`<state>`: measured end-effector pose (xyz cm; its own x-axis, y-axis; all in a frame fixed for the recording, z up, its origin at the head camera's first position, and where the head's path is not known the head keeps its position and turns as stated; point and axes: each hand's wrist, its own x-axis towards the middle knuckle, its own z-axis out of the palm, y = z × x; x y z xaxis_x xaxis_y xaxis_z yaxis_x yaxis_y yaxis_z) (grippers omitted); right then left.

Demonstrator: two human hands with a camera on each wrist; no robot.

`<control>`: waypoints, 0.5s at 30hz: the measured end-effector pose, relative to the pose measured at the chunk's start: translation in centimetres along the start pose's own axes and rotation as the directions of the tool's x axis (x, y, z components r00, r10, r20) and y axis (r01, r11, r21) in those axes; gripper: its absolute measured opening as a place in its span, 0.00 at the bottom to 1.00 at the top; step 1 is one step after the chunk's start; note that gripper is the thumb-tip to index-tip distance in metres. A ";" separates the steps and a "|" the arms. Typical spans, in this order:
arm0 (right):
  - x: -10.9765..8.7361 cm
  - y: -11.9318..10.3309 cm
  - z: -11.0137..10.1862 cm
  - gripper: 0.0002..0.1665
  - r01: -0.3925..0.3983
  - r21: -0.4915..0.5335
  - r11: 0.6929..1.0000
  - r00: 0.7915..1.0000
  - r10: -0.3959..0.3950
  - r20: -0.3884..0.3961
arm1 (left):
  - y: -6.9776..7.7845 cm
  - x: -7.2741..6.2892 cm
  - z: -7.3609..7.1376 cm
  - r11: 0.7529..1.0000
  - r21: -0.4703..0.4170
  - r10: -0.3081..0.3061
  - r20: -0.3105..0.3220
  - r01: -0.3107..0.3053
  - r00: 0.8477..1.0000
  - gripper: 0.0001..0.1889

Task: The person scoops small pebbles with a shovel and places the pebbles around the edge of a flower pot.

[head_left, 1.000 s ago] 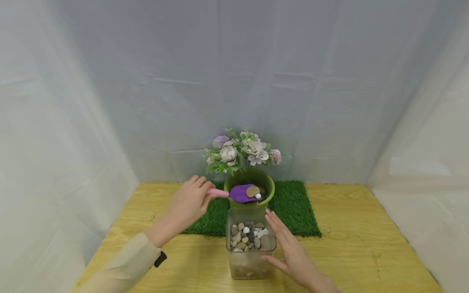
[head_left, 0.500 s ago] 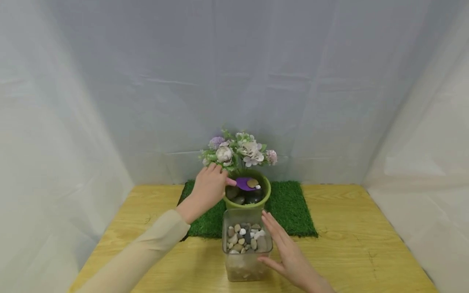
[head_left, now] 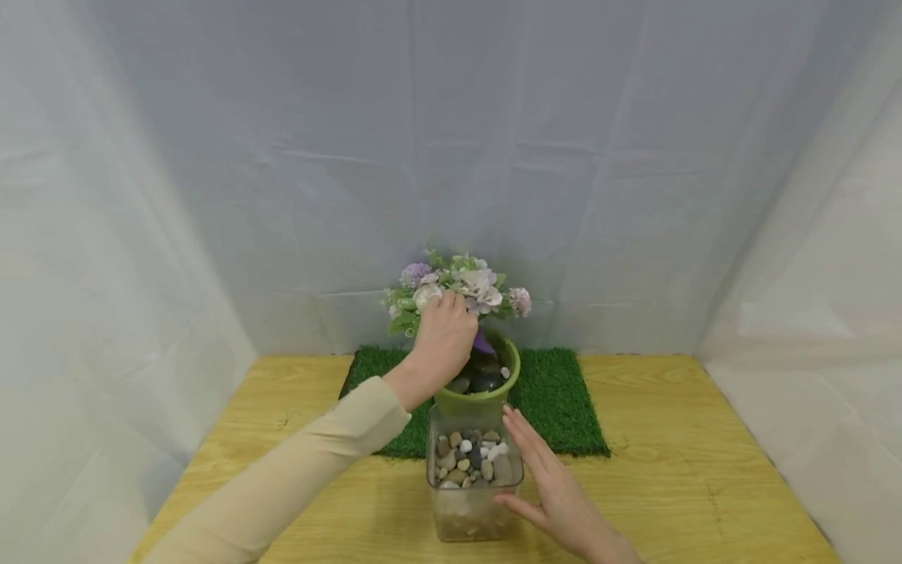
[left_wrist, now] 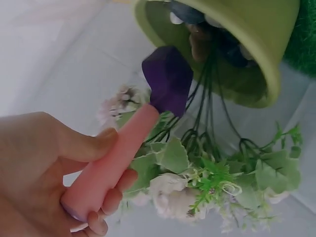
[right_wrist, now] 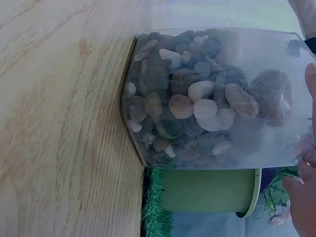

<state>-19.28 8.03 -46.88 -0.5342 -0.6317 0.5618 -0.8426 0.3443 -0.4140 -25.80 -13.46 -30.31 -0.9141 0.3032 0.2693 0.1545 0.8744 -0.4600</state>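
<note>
Creased sheeting (head_left: 451, 141) is hung behind a wood-grained table (head_left: 669, 470), where a round green pot (head_left: 516, 364) of smooth stones (head_left: 486, 381) and flowers (head_left: 482, 286) is set on bristly turf (head_left: 557, 399). A pink-handled purple scoop (left_wrist: 168, 81) is gripped at the pot's mouth by the left hand (head_left: 444, 335); nearer, a clear, squarish container (head_left: 468, 517) of pebbles (head_left: 474, 462) is touched at right by the straight-fingered right hand (head_left: 557, 486).
</note>
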 end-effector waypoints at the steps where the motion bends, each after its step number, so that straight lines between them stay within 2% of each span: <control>1: 0.0 0.0 0.0 0.55 0.002 0.002 1.000 1.000 -0.002 0.000 | 0.0 -0.1 -0.2 1.000 0.003 0.000 -0.005 0.000 1.000 0.11; 3: 0.0 0.0 0.2 0.55 0.010 0.004 1.000 1.000 -0.010 -0.004 | -0.2 -0.4 -0.5 1.000 -0.001 0.000 -0.008 0.000 1.000 0.14; 8: -0.1 0.1 0.4 0.55 0.015 -0.004 1.000 1.000 -0.015 -0.018 | -1.4 -2.2 -0.6 0.995 -0.092 -0.029 -0.024 0.026 0.999 0.14; 12: -0.1 0.0 0.5 0.55 -0.004 -0.025 1.000 1.000 0.004 -0.009 | -2.7 -4.6 -0.3 0.981 -0.191 -0.060 -0.103 0.039 0.993 0.10; 15: -0.2 0.0 0.5 0.56 -0.007 -0.029 1.000 1.000 0.006 -0.017 | -3.6 -6.6 -0.4 0.961 -0.275 -0.091 -0.166 0.042 0.982 0.08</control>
<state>-19.16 7.80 -47.40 -0.5405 -0.6179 0.5711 -0.8407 0.3688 -0.3966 -20.18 -18.44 -30.11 -0.8492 0.2812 0.4470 0.2128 0.9569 -0.1977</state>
